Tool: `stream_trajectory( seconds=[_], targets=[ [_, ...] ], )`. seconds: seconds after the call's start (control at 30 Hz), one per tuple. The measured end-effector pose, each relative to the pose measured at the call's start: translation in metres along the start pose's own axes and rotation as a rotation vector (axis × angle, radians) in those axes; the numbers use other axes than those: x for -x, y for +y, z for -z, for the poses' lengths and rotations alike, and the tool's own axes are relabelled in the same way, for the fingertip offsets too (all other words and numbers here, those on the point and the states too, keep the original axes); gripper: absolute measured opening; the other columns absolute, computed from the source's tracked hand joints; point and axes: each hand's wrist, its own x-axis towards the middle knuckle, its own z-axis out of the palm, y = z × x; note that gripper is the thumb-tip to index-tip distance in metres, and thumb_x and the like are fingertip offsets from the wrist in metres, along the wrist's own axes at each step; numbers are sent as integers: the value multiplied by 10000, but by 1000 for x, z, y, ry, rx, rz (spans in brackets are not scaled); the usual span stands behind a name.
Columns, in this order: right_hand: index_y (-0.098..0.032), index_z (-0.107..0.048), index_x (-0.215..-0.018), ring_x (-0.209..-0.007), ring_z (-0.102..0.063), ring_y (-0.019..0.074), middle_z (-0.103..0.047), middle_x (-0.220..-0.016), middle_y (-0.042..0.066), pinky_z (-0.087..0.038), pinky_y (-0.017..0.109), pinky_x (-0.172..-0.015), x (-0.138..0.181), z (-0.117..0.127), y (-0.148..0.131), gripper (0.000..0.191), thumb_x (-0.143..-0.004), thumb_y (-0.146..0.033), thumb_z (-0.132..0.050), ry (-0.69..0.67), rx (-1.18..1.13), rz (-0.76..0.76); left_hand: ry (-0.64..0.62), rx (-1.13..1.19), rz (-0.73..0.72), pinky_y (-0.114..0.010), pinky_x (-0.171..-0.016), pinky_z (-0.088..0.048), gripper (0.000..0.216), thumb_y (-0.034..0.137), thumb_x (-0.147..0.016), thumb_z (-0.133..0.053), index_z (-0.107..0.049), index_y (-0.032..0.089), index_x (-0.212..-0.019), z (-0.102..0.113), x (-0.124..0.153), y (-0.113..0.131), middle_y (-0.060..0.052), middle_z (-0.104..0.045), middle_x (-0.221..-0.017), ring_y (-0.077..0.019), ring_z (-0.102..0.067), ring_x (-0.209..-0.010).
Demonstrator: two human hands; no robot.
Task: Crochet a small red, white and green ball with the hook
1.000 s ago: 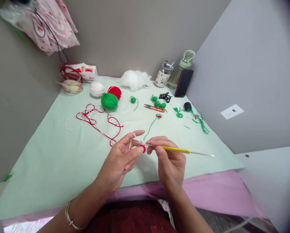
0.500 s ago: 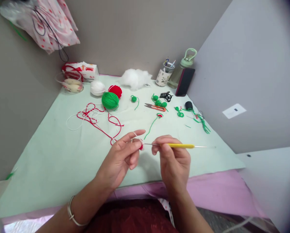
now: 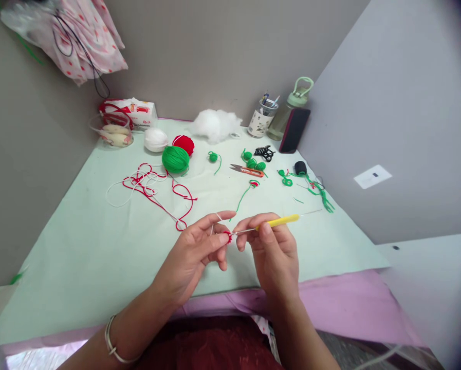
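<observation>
My left hand (image 3: pixel 197 252) pinches a tiny red crochet piece (image 3: pixel 227 236) between thumb and fingers, with white yarn looped over the raised index finger. My right hand (image 3: pixel 272 246) grips a yellow-handled crochet hook (image 3: pixel 278 221), its metal tip in the red piece and its tail pointing up to the right. Red and white yarn strands (image 3: pixel 153 190) trail from my left hand across the pale green table cover (image 3: pixel 79 246) towards a green yarn ball (image 3: pixel 175 159), a red yarn ball (image 3: pixel 183 144) and a white yarn ball (image 3: pixel 155 139).
Orange thread snips (image 3: pixel 247 170), small green crochet bits (image 3: pixel 252 162), a black clip (image 3: pixel 263 152), a black spool (image 3: pixel 300 167) and white stuffing (image 3: pixel 215 125) lie farther back. A pen cup (image 3: pixel 263 118), a bottle (image 3: pixel 290 110) and a dark phone (image 3: pixel 294 130) stand in the corner.
The hook's tail has swung upward from level to slanted, and my right hand has moved in closer to the red piece. My left hand has barely shifted.
</observation>
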Motion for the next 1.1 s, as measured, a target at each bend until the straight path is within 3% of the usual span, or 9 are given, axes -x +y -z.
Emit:
stream_trajectory(
  seconds=[0.07, 0.23, 0.37, 0.5, 0.63, 0.8, 0.93, 1.0, 1.1],
  targets=[
    [-237, -710, -1001, -673, -716, 143, -791, -933, 36, -613, 306, -665, 4, 2, -1, 191, -1085, -298, -549, -6, 137, 82, 26, -34, -38, -184, -525, -495, 330, 214, -816, -866, -831, 203, -1144, 0, 0, -1, 20, -626, -809, -63, -531, -583],
    [-285, -728, -1193, -917, -762, 191, -800, -1049, 55, -625, 332, -804, 15, 7, 3, 283, -1035, -119, -562, -147, 673, 488, 94, -108, -145, -187, -558, -519, 430, 214, -777, -904, -806, 213, -1196, 0, -1, -8, 23, -638, -832, -74, -560, -613],
    [-319, -754, -1293, -988, -757, 227, -780, -1110, 81, -627, 345, -795, 18, 7, 8, 379, -993, -114, -647, -150, 912, 669, 34, 15, -27, -167, -501, -470, 626, 276, -773, -930, -719, 202, -1358, 3, -2, -10, 46, -615, -748, -56, -518, -536],
    [-309, -787, -1179, -854, -718, 194, -760, -948, 41, -596, 342, -752, 14, 3, 5, 315, -1027, -114, -590, -8, 581, 473, 20, 126, 87, -108, -416, -330, 523, 221, -789, -915, -750, 125, -1275, 6, -4, -5, 95, -477, -613, -14, -346, -468],
    [-279, -795, -1034, -760, -672, 161, -742, -898, 22, -568, 323, -708, 6, -2, 3, 217, -1050, -186, -599, 9, 248, 241, 27, 77, 11, -117, -380, -326, 519, 198, -785, -910, -743, 183, -1276, 2, -3, -3, 53, -630, -756, 6, -364, -433],
    [-307, -800, -1127, -887, -730, 186, -786, -974, 38, -602, 333, -777, 9, -4, 6, 295, -1013, -99, -626, -37, 469, 360, 64, -25, -88, -144, -377, -384, 572, 209, -759, -930, -735, 213, -1297, -3, -1, -9, 47, -677, -823, -9, -458, -417],
    [-311, -793, -1217, -1010, -738, 222, -782, -1153, 84, -608, 361, -829, 15, 3, 7, 383, -968, -52, -659, -89, 732, 560, 33, 60, 18, -112, -366, -302, 520, 253, -791, -910, -752, 146, -1275, 1, -3, -7, 104, -494, -565, -10, -323, -403],
    [-298, -798, -1175, -931, -732, 204, -787, -1052, 64, -598, 350, -798, 13, 5, 6, 323, -991, -82, -645, -26, 623, 488, 18, 128, 79, -97, -365, -272, 476, 233, -777, -913, -777, 108, -1216, 3, -4, -3, 111, -453, -557, 0, -261, -420],
    [-280, -804, -1066, -735, -666, 150, -750, -873, 17, -558, 309, -698, 7, 4, 5, 224, -1040, -167, -613, 61, 291, 273, 32, 146, 41, -92, -365, -286, 416, 186, -768, -911, -800, 121, -1164, 4, -6, 0, 83, -532, -644, 16, -290, -426]
  ],
)
